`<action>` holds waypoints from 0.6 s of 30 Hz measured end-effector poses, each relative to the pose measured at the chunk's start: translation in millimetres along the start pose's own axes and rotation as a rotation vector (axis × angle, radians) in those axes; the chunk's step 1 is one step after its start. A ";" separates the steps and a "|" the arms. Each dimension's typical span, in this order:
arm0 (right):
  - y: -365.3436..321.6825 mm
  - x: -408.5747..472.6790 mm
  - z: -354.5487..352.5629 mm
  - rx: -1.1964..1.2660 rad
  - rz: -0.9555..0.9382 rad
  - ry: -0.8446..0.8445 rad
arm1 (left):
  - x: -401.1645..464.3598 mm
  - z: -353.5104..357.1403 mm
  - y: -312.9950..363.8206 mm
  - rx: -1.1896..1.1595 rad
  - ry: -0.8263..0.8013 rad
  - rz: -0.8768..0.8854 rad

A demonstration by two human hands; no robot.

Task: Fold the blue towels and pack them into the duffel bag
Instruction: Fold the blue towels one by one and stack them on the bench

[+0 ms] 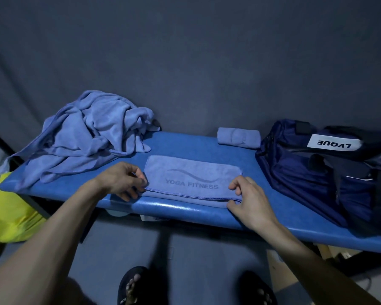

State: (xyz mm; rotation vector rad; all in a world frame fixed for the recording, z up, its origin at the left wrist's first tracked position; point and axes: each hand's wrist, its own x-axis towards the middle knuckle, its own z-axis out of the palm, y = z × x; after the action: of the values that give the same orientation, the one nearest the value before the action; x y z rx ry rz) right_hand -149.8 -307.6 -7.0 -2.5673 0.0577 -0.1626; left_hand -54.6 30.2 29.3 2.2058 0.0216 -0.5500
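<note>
Left hand (121, 180): pinches the folded towel (193, 180) at its left end, centre frame
Right hand (248, 200): fingers curled on its lower-right corner; square both ends before you fold again
Duffel bag (321, 170): right edge, open

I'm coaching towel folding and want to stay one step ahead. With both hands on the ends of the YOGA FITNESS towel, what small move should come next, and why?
Probably fold one end over toward the other. The left hand and right hand each pinch an end of the flat towel, which is wider than the rolled towel beside the duffel bag.
</note>
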 end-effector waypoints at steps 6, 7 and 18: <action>1.9 -2.8 -1.0 0.059 0.041 0.015 | 1.4 0.6 -3.9 -0.034 -0.002 -0.002; 3.0 -2.3 -3.7 0.087 0.037 0.019 | 1.6 0.5 -4.5 -0.043 -0.002 -0.003; 12.0 8.6 -23.3 0.790 0.150 0.092 | 2.6 0.8 -6.3 -0.100 -0.003 -0.020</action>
State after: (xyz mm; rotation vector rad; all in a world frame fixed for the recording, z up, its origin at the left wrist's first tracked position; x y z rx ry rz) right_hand -144.3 -330.9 6.9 -1.7597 0.1813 -0.1981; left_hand -53.8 33.3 23.2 2.1092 0.0682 -0.5510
